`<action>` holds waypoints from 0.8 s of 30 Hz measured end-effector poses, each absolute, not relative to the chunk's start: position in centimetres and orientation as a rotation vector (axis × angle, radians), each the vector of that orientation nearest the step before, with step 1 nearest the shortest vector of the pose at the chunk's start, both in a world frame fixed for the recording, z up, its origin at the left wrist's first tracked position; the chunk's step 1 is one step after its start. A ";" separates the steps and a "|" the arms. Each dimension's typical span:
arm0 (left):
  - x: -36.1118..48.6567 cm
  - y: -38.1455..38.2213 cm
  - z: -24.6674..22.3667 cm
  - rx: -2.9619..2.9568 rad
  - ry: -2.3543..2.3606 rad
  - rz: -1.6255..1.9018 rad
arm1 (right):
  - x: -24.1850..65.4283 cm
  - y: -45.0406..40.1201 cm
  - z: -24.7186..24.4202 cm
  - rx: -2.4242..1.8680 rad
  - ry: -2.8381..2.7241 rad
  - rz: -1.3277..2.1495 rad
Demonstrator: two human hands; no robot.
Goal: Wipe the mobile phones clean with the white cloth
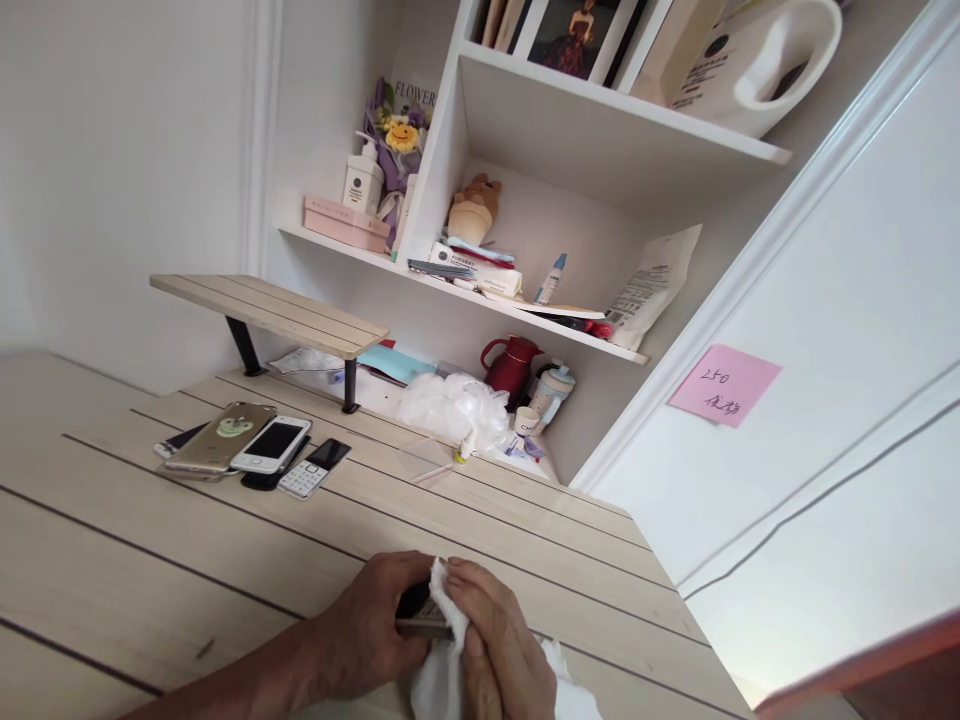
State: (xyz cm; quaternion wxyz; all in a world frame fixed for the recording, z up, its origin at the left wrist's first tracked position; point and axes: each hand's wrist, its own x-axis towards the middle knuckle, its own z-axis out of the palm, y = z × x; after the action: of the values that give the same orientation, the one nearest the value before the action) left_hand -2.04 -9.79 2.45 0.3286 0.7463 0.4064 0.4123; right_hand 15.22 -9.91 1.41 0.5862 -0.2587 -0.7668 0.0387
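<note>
My left hand grips a dark mobile phone with a metallic edge, low in the view above the wooden table. My right hand presses a white cloth against the phone, and the cloth covers part of it. Farther up the table lie a gold smartphone, a white smartphone and a keypad phone, close together. Neither hand touches those phones.
A low wooden riser on black legs stands at the back of the table, with a crumpled clear plastic bag and a red thermos jug near it. White shelves hold bottles and boxes. A pink sticky note is on the wall.
</note>
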 end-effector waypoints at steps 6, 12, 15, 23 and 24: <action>-1.9 -10.0 2.7 1.960 1.013 1.052 | 15.3 -10.6 1.9 -0.686 -1.735 0.053; -1.9 -10.1 3.0 1.954 0.982 1.055 | 14.9 -10.6 2.0 -0.625 -1.747 0.039; -1.9 -10.0 2.5 1.985 0.991 1.041 | 15.1 -10.5 2.1 -0.652 -1.706 0.104; -2.1 -10.0 1.1 1.945 1.191 1.123 | 14.5 -11.0 1.8 -0.608 -1.769 -0.063; -2.0 -9.9 1.5 1.968 1.108 1.086 | 14.7 -10.9 2.0 -0.601 -1.758 -0.011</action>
State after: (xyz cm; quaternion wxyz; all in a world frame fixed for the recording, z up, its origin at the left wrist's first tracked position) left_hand -2.04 -9.93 1.54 0.3123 0.7460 0.4202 0.4116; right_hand 14.71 -10.85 2.01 0.5985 -0.2591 -0.7580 -0.0049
